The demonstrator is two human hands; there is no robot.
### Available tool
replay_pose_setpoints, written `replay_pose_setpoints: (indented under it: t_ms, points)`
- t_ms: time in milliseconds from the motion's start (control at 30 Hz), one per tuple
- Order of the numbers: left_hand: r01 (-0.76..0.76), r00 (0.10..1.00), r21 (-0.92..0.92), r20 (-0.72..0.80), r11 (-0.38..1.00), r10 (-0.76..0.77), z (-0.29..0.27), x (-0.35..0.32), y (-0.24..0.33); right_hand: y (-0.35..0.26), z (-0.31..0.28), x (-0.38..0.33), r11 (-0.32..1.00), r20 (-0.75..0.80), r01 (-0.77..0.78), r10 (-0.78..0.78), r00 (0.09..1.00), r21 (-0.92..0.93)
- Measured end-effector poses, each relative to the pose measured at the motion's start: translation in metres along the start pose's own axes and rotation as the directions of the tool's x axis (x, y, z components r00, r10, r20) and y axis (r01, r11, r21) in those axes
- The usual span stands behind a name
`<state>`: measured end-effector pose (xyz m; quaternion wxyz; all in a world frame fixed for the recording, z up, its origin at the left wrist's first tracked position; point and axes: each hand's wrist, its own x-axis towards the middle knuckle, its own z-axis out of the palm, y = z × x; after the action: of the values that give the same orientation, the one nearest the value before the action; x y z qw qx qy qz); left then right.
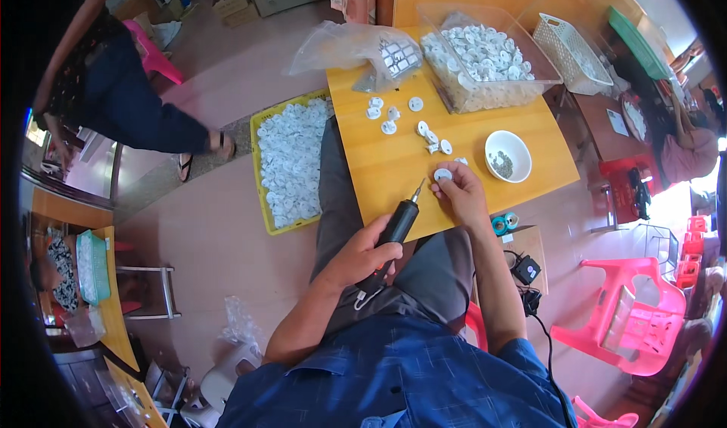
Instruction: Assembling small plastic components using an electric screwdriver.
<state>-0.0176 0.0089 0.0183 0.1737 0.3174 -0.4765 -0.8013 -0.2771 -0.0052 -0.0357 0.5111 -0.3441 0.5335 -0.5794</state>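
My left hand (363,255) is wrapped round a black electric screwdriver (399,223), its bit pointing up and away over the table's near edge. My right hand (463,197) pinches a small round white plastic part (443,174) against the yellow table (530,134), just right of the screwdriver's tip; bit and part are apart. Beyond that hand lie several loose white parts (430,136), with more white parts (388,127) farther left. A white bowl (518,142) holding small metal pieces, apparently screws, stands to the right of my right hand.
At the table's back is a clear bin (503,93) heaped with white parts, beside a plastic bag (337,49). A yellow crate (266,201) of white parts sits on the floor at left. A person (129,87) walks there. Pink chair (636,318) and cable (547,345) are right.
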Motion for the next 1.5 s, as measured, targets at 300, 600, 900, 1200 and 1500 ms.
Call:
replay_pose_setpoints:
  t_ms: [300,600,900,1200,1500]
  points:
    - [-0.001,1.0,-0.003,0.009,1.0,0.001,-0.007,0.004,-0.002,-0.003,-0.003,0.003,0.995,0.007,-0.03,0.029,1.0,0.099]
    - [0.029,1.0,-0.032,0.011,0.999,-0.028,-0.008,0.006,-0.002,-0.012,0.003,-0.009,0.97,-0.093,0.017,-0.04,0.995,-0.242]
    - [0.035,0.999,-0.009,-0.04,0.999,-0.035,-0.015,0.005,-0.005,-0.026,0.002,-0.016,0.457,0.111,0.363,-0.489,0.865,-0.812]
    - [0.052,0.998,-0.045,-0.034,0.998,-0.054,-0.013,0.004,-0.006,-0.04,0.003,-0.016,0.472,0.09,0.289,-0.4,0.912,-0.833]
    - [0.044,0.998,-0.057,-0.032,0.997,-0.045,-0.013,0.002,-0.001,-0.095,-0.06,0.012,0.389,-0.056,0.159,-0.487,0.872,-0.907]
